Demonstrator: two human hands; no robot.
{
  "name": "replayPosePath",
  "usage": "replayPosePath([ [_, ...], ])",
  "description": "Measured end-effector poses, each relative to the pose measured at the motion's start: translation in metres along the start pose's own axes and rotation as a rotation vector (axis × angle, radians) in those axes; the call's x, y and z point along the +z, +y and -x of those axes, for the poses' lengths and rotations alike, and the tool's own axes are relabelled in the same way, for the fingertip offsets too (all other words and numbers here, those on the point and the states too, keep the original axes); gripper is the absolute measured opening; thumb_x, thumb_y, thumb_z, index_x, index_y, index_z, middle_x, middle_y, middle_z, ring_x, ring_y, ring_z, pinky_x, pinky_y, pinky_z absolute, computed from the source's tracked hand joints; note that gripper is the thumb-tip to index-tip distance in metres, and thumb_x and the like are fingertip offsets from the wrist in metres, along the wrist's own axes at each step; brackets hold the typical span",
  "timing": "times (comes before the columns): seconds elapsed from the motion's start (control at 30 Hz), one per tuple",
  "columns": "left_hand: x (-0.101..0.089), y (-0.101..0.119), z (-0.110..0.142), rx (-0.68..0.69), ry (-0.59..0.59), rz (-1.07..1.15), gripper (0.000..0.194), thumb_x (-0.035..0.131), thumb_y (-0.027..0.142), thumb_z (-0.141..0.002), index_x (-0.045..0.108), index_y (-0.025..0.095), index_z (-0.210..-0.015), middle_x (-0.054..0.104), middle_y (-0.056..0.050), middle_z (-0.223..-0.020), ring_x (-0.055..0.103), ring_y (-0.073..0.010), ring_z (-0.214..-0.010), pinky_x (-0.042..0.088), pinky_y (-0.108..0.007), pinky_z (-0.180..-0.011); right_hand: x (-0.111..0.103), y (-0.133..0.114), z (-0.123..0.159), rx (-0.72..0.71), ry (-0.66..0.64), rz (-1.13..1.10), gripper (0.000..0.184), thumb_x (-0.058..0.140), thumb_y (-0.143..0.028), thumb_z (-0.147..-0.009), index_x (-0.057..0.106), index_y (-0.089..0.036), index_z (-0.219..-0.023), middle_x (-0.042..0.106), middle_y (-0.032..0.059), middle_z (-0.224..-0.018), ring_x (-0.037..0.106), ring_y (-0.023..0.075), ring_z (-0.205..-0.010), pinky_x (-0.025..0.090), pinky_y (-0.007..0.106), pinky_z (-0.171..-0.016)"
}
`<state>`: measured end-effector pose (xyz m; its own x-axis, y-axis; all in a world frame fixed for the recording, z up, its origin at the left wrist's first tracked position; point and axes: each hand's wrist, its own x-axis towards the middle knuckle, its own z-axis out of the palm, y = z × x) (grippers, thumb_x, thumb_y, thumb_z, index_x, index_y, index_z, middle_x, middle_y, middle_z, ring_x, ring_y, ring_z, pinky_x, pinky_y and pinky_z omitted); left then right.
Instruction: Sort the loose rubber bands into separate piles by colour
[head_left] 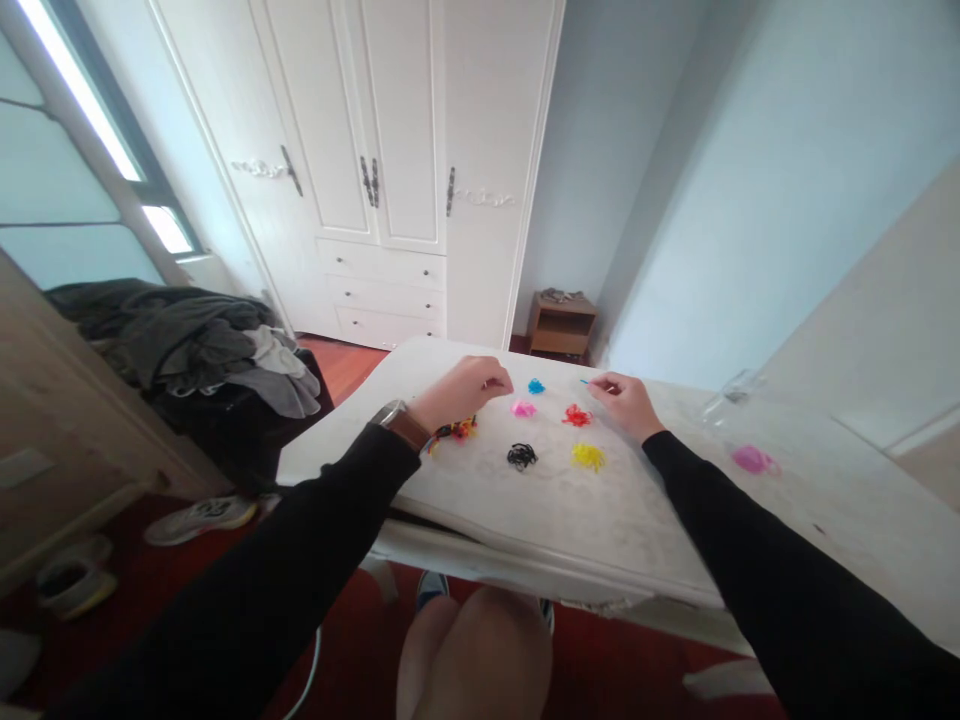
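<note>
Small rubber bands lie sorted by colour on a white table [465,510]. There is a blue pile [535,386], a pink pile [523,409], a red pile [577,415], a black pile [522,457] and a yellow pile [588,457]. My right hand [621,400], beside the red pile, pinches a blue rubber band [585,381]. My left hand [472,388] is closed in a pinch just above and left of the pink pile; whatever its fingertips hold is too small to make out. A mixed-colour heap [459,431] lies below my left wrist, partly hidden by it.
On the table's right side are a pink item [755,460] and a clear plastic container [731,395]. A chair piled with clothes [195,340] stands left. A white wardrobe [390,130] and a small wooden cabinet [562,325] are behind. Shoes [201,521] lie on the floor.
</note>
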<state>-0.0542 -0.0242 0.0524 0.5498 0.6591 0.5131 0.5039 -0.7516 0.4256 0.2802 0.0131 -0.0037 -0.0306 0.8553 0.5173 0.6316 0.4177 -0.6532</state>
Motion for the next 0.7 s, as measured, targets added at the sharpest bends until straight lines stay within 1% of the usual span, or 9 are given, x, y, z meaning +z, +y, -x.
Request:
replayPosePath([
  [0.1,0.016,-0.01,-0.041,-0.022,-0.085,0.036,0.015,0.067,0.009,-0.081,0.078,0.015,-0.088,0.073,-0.003,-0.077,0.065,-0.0145,-0.073,0.048,-0.024,-0.071,-0.004,0.002,0.002,0.01,0.012,-0.016,0.034,0.069,-0.05,-0.076,0.073,-0.016,-0.076,0.073,0.007,-0.076,0.059,0.0181,-0.066,0.046,0.032,-0.065],
  [0.17,0.026,-0.019,-0.058,-0.044,-0.122,0.109,0.012,0.069,0.01,-0.078,0.078,0.013,-0.087,0.072,-0.003,-0.072,0.064,-0.014,-0.069,0.048,-0.023,-0.066,-0.007,0.003,0.004,0.019,0.028,-0.033,0.034,0.069,-0.05,-0.076,0.073,-0.016,-0.075,0.072,0.0066,-0.074,0.059,0.0182,-0.066,0.046,0.032,-0.065],
  [0.2,0.031,-0.023,-0.063,-0.052,-0.129,0.148,0.011,0.069,0.01,-0.078,0.078,0.012,-0.086,0.071,-0.004,-0.071,0.064,-0.0137,-0.068,0.047,-0.023,-0.064,-0.009,0.003,0.004,0.03,0.031,-0.035,0.034,0.069,-0.05,-0.076,0.073,-0.016,-0.075,0.072,0.0064,-0.074,0.059,0.0182,-0.065,0.046,0.032,-0.065],
  [0.27,0.038,-0.029,-0.064,-0.057,-0.143,0.208,0.012,0.069,0.011,-0.076,0.078,0.011,-0.085,0.07,-0.003,-0.067,0.063,-0.013,-0.064,0.046,-0.022,-0.061,-0.011,0.004,0.005,0.046,0.035,-0.037,0.033,0.068,-0.048,-0.075,0.074,-0.016,-0.075,0.072,0.0062,-0.073,0.059,0.0181,-0.065,0.045,0.032,-0.064],
  [0.37,0.044,-0.034,-0.055,-0.017,-0.155,0.238,0.013,0.071,0.014,-0.073,0.079,0.013,-0.083,0.069,-0.002,-0.065,0.06,-0.0117,-0.06,0.044,-0.021,-0.058,-0.01,0.005,0.005,0.051,0.024,-0.044,0.032,0.069,-0.048,-0.076,0.074,-0.016,-0.076,0.071,0.0057,-0.073,0.059,0.0174,-0.064,0.045,0.031,-0.062],
  [0.47,0.044,-0.037,-0.045,0.029,-0.145,0.201,0.011,0.068,0.012,-0.072,0.078,0.014,-0.077,0.069,-0.001,-0.064,0.058,-0.0109,-0.059,0.044,-0.022,-0.059,-0.007,0.004,0.005,0.056,0.008,-0.042,0.032,0.07,-0.048,-0.076,0.073,-0.016,-0.077,0.071,0.0052,-0.074,0.058,0.0163,-0.062,0.044,0.03,-0.06],
  [0.6,0.044,-0.043,-0.041,0.076,-0.156,0.137,0.013,0.066,0.009,-0.069,0.077,0.014,-0.068,0.07,-0.001,-0.063,0.057,-0.0109,-0.059,0.044,-0.023,-0.062,-0.004,0.001,0.007,0.057,-0.012,-0.029,0.032,0.071,-0.048,-0.077,0.073,-0.016,-0.077,0.071,0.0048,-0.074,0.056,0.0153,-0.061,0.043,0.029,-0.058],
  [0.7,0.046,-0.046,-0.042,0.071,-0.145,0.152,0.014,0.064,0.009,-0.07,0.078,0.013,-0.07,0.069,-0.001,-0.063,0.056,-0.0108,-0.059,0.043,-0.023,-0.061,-0.005,-0.002,0.008,0.044,-0.003,-0.019,0.03,0.072,-0.047,-0.077,0.073,-0.017,-0.076,0.071,0.0044,-0.073,0.056,0.0149,-0.06,0.042,0.029,-0.057],
])
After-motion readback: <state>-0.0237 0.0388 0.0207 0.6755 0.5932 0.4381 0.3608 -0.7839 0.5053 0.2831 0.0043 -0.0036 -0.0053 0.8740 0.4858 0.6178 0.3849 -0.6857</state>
